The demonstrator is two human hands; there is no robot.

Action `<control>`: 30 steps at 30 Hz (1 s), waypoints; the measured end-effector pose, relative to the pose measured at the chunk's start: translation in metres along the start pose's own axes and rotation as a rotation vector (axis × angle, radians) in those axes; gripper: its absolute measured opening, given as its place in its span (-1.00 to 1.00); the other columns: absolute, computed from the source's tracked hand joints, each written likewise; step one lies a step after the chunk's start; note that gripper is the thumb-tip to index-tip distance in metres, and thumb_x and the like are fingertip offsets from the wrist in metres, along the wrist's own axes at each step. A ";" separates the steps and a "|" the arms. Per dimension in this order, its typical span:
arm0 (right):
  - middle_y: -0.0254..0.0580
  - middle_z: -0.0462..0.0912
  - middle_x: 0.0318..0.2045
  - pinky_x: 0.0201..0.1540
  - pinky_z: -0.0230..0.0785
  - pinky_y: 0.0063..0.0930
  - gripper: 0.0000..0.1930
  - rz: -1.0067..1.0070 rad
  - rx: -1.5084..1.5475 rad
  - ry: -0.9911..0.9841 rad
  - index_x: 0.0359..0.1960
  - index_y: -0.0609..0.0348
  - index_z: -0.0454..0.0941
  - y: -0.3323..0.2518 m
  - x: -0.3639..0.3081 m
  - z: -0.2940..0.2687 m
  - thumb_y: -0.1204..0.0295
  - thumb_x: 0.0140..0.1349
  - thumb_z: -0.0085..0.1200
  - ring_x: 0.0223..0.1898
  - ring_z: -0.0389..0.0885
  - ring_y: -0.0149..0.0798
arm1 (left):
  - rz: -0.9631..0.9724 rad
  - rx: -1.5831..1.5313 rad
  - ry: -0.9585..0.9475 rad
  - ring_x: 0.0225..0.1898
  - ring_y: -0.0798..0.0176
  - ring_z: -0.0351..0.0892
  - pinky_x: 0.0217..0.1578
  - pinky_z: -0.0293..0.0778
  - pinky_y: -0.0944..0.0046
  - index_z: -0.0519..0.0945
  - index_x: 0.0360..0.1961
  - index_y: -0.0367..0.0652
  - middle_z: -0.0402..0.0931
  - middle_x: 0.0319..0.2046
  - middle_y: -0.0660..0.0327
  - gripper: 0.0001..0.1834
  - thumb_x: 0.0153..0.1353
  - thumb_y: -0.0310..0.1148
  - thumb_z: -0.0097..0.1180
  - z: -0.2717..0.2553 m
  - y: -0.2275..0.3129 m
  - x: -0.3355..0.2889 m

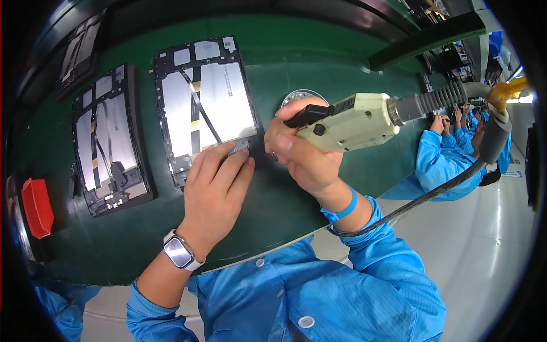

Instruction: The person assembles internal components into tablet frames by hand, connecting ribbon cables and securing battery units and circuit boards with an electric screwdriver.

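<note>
An opened tablet (213, 111) lies on the green table in front of me, with silver panels and dark ribbon cables inside its black frame. My left hand (215, 188) rests on the lower end of it, fingers stretched out and pressing on a dark strip there. Wrapped round the front of a cream-coloured electric screwdriver (359, 122), my right hand (305, 151) is beside the tablet's lower right corner. The hand hides the driver's tip. Partly behind that hand is a round metal dish (305, 94); its contents are too small to name.
A second opened tablet (111, 137) lies to the left, and another (80, 48) at the far left. A red bin (37, 208) stands by the left edge. The driver's thick cable (433, 196) hangs on the right. Other people in blue (450, 165) sit farther right.
</note>
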State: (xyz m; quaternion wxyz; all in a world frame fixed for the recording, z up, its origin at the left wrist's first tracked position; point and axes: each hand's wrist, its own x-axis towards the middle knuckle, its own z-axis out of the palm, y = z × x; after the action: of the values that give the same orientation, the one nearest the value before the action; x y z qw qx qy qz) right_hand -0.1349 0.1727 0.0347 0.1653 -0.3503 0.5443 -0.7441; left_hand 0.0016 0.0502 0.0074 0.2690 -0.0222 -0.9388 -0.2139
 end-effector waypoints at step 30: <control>-0.34 0.39 -0.69 -0.55 0.33 -0.41 -0.84 -0.115 -0.112 0.371 -0.21 0.28 0.52 -0.007 0.070 -0.047 0.48 0.23 0.17 -0.71 0.34 -0.42 | 0.004 -0.028 -0.044 0.09 -0.02 0.50 0.09 0.43 -0.04 0.66 -0.16 -0.30 0.57 -0.07 0.11 -0.72 0.05 -0.58 0.19 -0.006 0.000 -0.003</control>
State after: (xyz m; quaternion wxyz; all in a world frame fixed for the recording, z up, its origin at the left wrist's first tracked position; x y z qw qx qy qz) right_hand -0.2163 0.1642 0.0576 -0.0004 -0.2465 0.5849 -0.7727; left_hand 0.0071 0.0478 0.0103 0.2483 -0.0328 -0.9414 -0.2261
